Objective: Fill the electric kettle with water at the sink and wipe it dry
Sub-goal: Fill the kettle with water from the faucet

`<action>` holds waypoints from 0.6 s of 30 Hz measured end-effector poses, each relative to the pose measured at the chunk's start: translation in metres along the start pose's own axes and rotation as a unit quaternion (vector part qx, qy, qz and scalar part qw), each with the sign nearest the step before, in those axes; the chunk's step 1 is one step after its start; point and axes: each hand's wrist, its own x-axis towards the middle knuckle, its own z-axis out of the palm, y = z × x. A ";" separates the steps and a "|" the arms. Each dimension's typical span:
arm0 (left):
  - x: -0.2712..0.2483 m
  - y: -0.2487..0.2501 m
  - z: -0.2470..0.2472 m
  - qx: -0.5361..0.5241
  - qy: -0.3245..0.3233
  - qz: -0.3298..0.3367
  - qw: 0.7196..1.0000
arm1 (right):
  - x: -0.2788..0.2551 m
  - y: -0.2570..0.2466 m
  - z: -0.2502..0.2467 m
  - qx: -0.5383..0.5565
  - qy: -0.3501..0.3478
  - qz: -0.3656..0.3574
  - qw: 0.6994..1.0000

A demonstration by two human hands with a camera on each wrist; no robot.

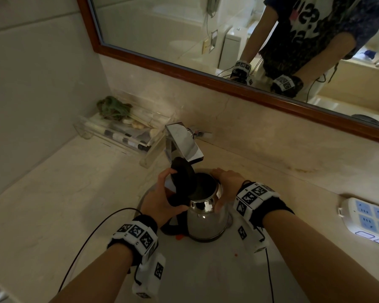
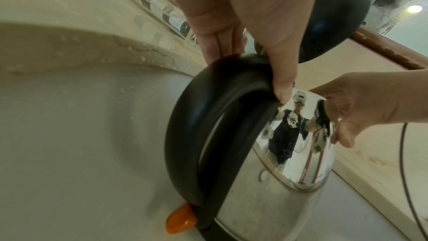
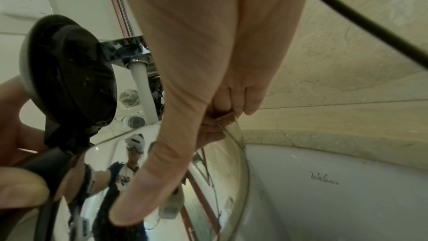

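Note:
A steel electric kettle (image 1: 206, 221) stands in the white sink (image 1: 195, 276) under the chrome tap (image 1: 183, 143). Its black lid (image 1: 183, 180) is tipped up and the mouth is open. My left hand (image 1: 173, 191) grips the top of the black handle (image 2: 185, 135), thumb on its upper end, fingers behind the lid (image 2: 336, 16). My right hand (image 1: 219, 189) wraps the kettle's upper body (image 3: 220, 180), thumb on the polished steel, fingers at the rim. From the tap spout (image 3: 125, 50) a white column (image 3: 144, 94), seemingly running water, drops toward the mouth. An orange switch (image 2: 180, 223) sits at the handle's base.
A clear tray (image 1: 123, 130) of toiletries stands at the back left of the marble counter (image 1: 53, 204). A white power strip (image 1: 368, 219) lies on the right. A wood-framed mirror (image 1: 206, 68) hangs behind the tap. Thin black cables (image 1: 85, 237) trail from both wrists.

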 end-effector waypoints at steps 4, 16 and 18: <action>-0.001 0.001 -0.001 0.012 0.001 0.002 1.000 | 0.001 0.001 0.001 0.003 -0.001 -0.002 1.000; -0.001 0.004 0.001 0.022 0.000 0.000 1.000 | 0.004 0.004 0.003 -0.003 0.001 -0.003 1.000; -0.001 0.002 0.001 0.018 0.000 -0.001 1.000 | 0.004 0.005 0.003 0.004 0.009 -0.005 1.000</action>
